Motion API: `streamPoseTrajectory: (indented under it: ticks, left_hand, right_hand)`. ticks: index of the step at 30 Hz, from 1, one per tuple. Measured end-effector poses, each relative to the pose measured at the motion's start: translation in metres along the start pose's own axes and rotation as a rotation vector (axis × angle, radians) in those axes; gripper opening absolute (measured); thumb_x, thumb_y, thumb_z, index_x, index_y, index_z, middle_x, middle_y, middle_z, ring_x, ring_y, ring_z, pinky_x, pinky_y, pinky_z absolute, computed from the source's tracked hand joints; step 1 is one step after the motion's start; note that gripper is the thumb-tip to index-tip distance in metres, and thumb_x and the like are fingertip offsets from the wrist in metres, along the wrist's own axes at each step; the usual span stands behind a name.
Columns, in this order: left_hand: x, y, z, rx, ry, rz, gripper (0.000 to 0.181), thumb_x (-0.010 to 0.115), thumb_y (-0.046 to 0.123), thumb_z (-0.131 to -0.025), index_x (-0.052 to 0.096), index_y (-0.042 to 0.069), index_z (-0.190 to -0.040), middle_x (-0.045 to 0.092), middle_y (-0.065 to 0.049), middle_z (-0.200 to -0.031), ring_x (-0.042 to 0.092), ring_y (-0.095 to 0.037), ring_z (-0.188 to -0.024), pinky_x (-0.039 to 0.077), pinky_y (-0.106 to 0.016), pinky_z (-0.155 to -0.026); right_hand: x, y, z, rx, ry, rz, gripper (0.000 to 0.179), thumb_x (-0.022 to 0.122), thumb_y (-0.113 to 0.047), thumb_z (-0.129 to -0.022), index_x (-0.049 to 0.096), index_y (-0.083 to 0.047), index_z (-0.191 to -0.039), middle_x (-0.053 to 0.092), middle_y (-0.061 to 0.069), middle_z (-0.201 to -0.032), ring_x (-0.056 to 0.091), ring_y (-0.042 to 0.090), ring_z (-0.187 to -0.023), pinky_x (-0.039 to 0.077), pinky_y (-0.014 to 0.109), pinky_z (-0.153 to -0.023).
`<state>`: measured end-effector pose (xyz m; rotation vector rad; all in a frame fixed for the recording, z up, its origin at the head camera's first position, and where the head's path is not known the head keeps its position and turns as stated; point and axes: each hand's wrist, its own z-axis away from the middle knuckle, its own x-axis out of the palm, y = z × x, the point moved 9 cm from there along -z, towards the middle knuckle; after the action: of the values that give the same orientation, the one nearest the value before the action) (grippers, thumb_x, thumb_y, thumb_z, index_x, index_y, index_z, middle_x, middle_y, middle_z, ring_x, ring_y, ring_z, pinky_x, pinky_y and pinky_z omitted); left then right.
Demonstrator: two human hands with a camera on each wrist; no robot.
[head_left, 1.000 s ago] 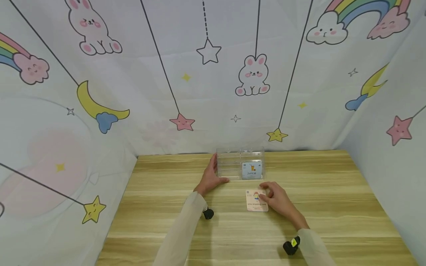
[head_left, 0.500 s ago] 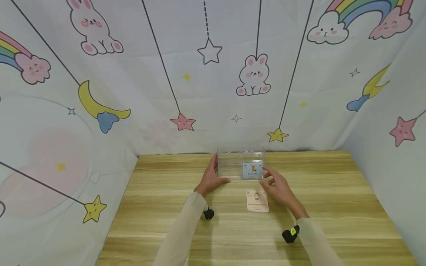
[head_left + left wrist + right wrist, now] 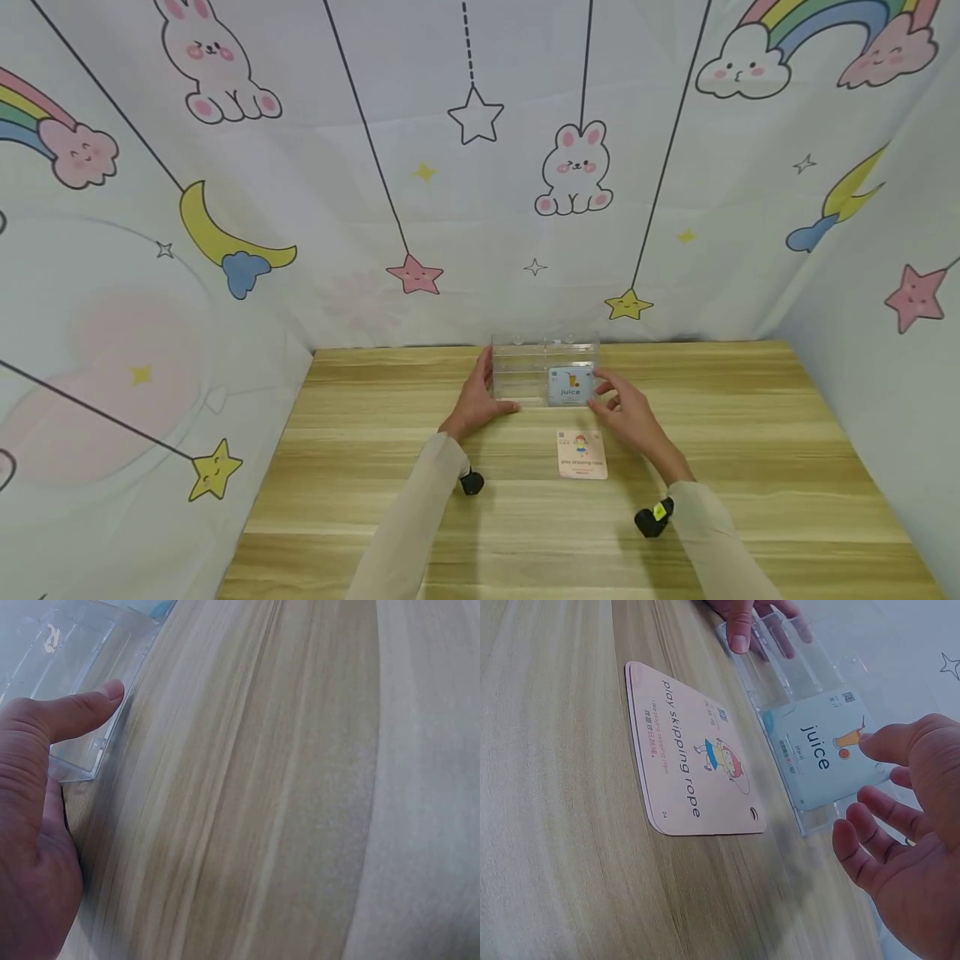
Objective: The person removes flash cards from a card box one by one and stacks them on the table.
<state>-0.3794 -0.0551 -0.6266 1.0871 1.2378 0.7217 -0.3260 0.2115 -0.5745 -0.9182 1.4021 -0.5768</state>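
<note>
The rack point(image 3: 519, 385) is glossy clear plastic, the table point(image 3: 757, 450) wood-grained.

Beige sleeves point(image 3: 412, 517), black wrist cameras point(image 3: 472, 482), yellow patch point(image 3: 660, 511)

We see a blue card point(image 3: 570, 392) (lettered "juice", a drink pictured above) set face-out in the lower right of a clear plastic holder point(image 3: 519, 389), and a pink skipping-rope card point(image 3: 582, 457) lying face-up on the table point(image 3: 517, 525) before it.

The right hand's grip point(image 3: 632, 417) left the pink card point(image 3: 581, 455), uncovering its picture, and moved farther back to the right edge of the juice card point(image 3: 570, 388) in the clear rack point(image 3: 517, 385).
</note>
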Motion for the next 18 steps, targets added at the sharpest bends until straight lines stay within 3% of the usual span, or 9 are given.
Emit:
streamPoseTrajectory:
  ticks: [7,18]
  left_hand:
    - [0.0004,0.0004,0.0006,-0.009,-0.005,0.003,0.127,0.094,0.006,-0.076,0.007,0.018,-0.168,0.014,-0.004,-0.173,0.023,-0.020,-0.156,0.028,-0.031,-0.124]
    - [-0.0002,0.0037,0.0020,-0.003,-0.009,0.001,0.126,0.094,0.007,-0.076,0.007,0.016,-0.168,0.016,-0.006,-0.173,0.024,-0.020,-0.156,0.028,-0.030,-0.124]
  right_hand:
    - [0.0000,-0.0016,-0.0010,-0.020,0.010,-0.008,0.051,0.071,-0.010,-0.099,0.053,-0.001,-0.145,0.065,0.021,-0.115,0.059,0.022,-0.081,0.051,0.032,-0.069]
    - [0.0003,-0.0027,-0.0014,0.016,0.001,-0.010,0.051,0.070,-0.013,-0.100,0.052,-0.003,-0.147,0.064,0.020,-0.118,0.058,0.024,-0.084,0.050,0.032,-0.070]
